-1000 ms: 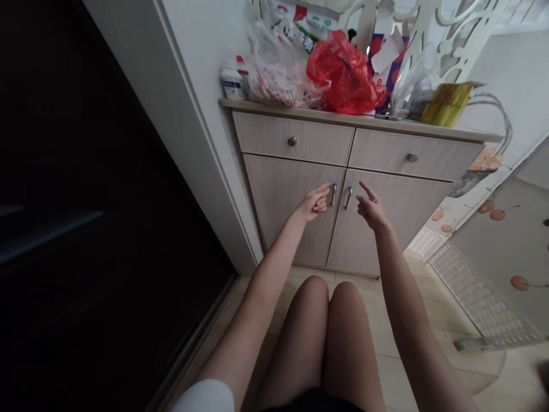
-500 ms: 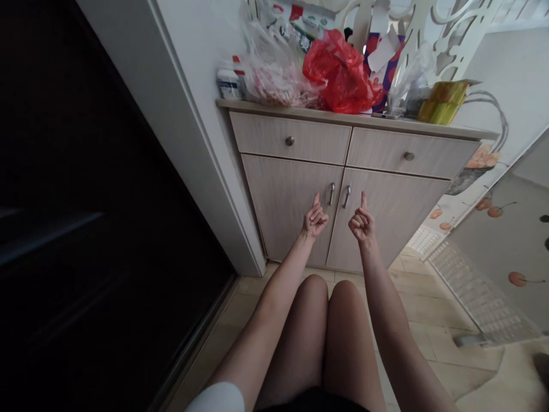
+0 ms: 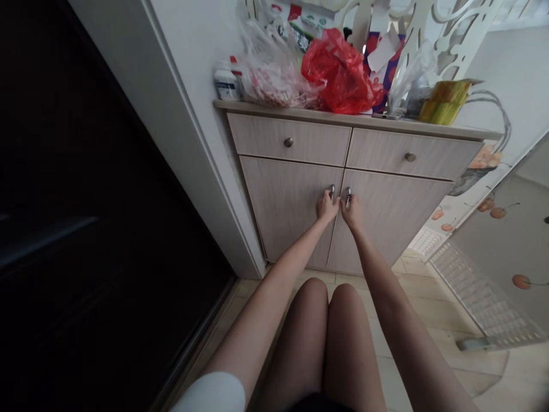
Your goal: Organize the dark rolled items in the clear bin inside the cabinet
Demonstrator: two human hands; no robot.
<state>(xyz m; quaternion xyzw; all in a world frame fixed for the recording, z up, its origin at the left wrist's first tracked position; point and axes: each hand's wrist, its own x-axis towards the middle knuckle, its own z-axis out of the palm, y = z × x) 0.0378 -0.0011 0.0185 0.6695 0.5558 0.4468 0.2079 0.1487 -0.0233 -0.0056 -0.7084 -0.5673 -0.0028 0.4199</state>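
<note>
A wood-grain cabinet with two lower doors stands ahead of me. My left hand (image 3: 327,206) is curled around the lower part of the slim metal handle (image 3: 331,191) on the left door (image 3: 289,212). My right hand (image 3: 351,213) is closed the same way on the matching handle (image 3: 348,197) of the right door (image 3: 388,220). The fingers hide the lower ends of both handles. Both doors are shut. Above them sit two drawers with round metal knobs (image 3: 288,142).
Plastic bags, a red one (image 3: 341,74) among them, crowd the cabinet top (image 3: 343,119) with a white bottle (image 3: 225,86) and a yellow-green package (image 3: 444,103). A dark sliding door (image 3: 107,200) stands to the left. A cherry-printed panel (image 3: 501,240) and tiled floor (image 3: 429,303) lie to the right.
Both hands have moved forward and inward from raised thumbs in front of the doors. They now close on the two door handles. The view has shifted slightly.
</note>
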